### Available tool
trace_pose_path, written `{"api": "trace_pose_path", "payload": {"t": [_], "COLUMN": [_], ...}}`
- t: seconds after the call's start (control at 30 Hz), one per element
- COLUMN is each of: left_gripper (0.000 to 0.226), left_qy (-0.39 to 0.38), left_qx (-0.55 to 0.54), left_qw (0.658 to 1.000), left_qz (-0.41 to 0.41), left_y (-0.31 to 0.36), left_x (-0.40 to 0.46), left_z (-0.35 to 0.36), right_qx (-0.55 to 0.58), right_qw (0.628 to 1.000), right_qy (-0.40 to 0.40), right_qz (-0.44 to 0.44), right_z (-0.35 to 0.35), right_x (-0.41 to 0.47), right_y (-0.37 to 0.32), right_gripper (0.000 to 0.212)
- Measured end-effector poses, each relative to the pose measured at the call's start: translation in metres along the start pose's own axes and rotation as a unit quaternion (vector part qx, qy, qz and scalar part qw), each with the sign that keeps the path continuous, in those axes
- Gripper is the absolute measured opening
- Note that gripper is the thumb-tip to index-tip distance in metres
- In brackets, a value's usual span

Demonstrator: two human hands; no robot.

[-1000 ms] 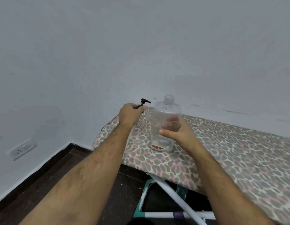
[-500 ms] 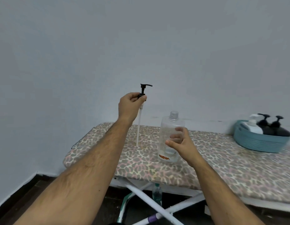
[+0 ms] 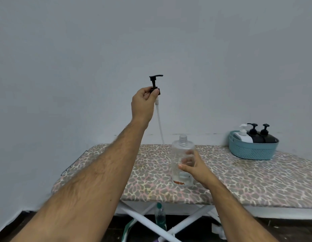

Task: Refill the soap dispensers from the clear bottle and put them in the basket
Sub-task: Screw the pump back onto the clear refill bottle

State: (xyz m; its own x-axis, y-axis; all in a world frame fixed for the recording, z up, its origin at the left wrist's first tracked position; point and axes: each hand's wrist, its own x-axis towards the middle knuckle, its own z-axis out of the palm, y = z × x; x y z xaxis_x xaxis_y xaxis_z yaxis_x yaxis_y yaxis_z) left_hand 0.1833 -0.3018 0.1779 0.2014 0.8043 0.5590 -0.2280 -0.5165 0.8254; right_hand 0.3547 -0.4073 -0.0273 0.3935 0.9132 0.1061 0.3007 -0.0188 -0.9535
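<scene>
One clear bottle [image 3: 182,161] stands upright, uncapped, on the ironing board [image 3: 239,180]; right hand [image 3: 195,167] wraps it from behind — thumb in front, fingers seen through the plastic. Left hand [image 3: 143,103] pinches the collar of one black pump [image 3: 155,82], raised well above the board — dip tube hanging free. Basket [image 3: 252,151] at board's far right: three dispensers [image 3: 256,137] — one white, two black. One bottle on the floor [image 3: 160,216].
</scene>
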Motion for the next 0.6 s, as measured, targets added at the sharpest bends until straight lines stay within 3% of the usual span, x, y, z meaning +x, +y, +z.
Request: {"api": "trace_pose_path", "payload": {"t": [0.33,0.6], "left_gripper": [0.015,0.014], "left_qy": [-0.003,-0.019], "left_qx": [-0.052,-0.064], "left_qw": [0.999,0.998], "left_qz": [0.013,-0.001], "left_y": [0.039,0.027], "left_x": [0.009,-0.002], "left_z": [0.035,0.056], "right_qx": [0.005,0.007], "right_qw": [1.000,1.000], "right_qy": [-0.004,-0.007], "right_qz": [0.004,0.003], "right_z": [-0.004,-0.004], "right_x": [0.001,0.003], "right_y": [0.005,0.008], "right_gripper": [0.055,0.053]}}
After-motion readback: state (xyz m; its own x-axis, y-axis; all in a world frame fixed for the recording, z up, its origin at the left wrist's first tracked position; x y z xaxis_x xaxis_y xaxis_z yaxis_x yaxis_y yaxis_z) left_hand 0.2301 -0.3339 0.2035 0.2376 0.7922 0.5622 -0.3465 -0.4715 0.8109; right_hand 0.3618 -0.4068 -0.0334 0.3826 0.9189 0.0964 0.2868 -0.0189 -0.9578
